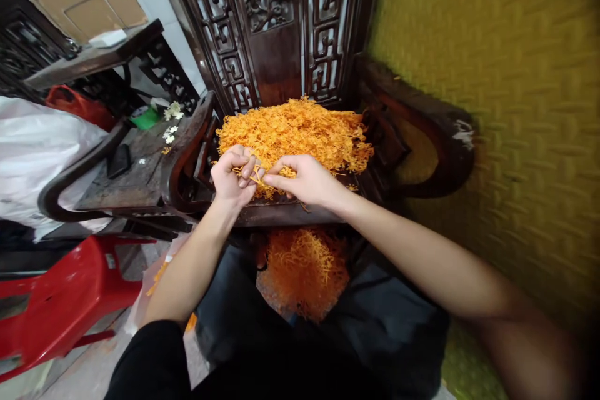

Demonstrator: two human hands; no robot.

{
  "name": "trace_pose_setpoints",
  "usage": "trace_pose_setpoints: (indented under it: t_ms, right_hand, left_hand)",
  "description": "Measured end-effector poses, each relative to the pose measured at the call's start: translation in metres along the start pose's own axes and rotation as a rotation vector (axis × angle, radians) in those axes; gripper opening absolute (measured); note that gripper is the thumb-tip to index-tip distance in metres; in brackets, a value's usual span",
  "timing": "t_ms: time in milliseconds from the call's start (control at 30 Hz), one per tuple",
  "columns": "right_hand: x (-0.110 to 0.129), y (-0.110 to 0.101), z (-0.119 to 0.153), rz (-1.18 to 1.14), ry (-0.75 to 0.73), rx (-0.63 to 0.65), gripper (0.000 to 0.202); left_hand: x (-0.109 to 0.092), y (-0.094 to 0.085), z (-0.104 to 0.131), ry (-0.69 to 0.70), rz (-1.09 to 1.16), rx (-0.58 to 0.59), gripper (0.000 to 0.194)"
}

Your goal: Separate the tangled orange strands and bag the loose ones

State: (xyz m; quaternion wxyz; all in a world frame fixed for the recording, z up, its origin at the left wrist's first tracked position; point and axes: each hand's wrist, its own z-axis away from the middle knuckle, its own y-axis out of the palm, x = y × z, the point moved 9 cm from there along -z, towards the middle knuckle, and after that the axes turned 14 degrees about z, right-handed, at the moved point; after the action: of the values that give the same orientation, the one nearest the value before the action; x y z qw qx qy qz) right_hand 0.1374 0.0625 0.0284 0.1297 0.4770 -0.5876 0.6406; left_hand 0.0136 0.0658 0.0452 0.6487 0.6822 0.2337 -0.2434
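Note:
My left hand (pixel 237 176) is closed around a small orange branched piece (pixel 256 174), thin and twig-like, with its forked ends poking out past the fingers. From the other side my right hand (pixel 304 180) pinches at the same piece between thumb and forefinger. Both hands are held over the front edge of a dark carved wooden chair (pixel 276 53). Right behind them, a large heap of similar orange pieces (pixel 300 131) covers the seat. Lower down, between my knees, is another orange pile (pixel 304 269).
A wooden chair arm (pixel 440 119) curves out at the right, beside a yellow woven-pattern surface (pixel 520 119). At the left stand a wooden side surface (pixel 140 169) with white flower-like bits (pixel 171 131), a white bag (pixel 37 150) and a red plastic stool (pixel 70 300).

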Motion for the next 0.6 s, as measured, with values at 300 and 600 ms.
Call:
trace_pose_setpoints:
  t_ms: [300, 600]
  right_hand:
    - [0.007, -0.035, 0.001, 0.761, -0.145, -0.230, 0.019]
    - [-0.011, -0.052, 0.002, 0.989, -0.061, -0.279, 0.029]
  left_hand:
    - [-0.029, -0.017, -0.002, 0.097, 0.030, -0.056, 0.033]
    - [-0.045, -0.019, -0.002, 0.191, 0.106, -0.062, 0.037]
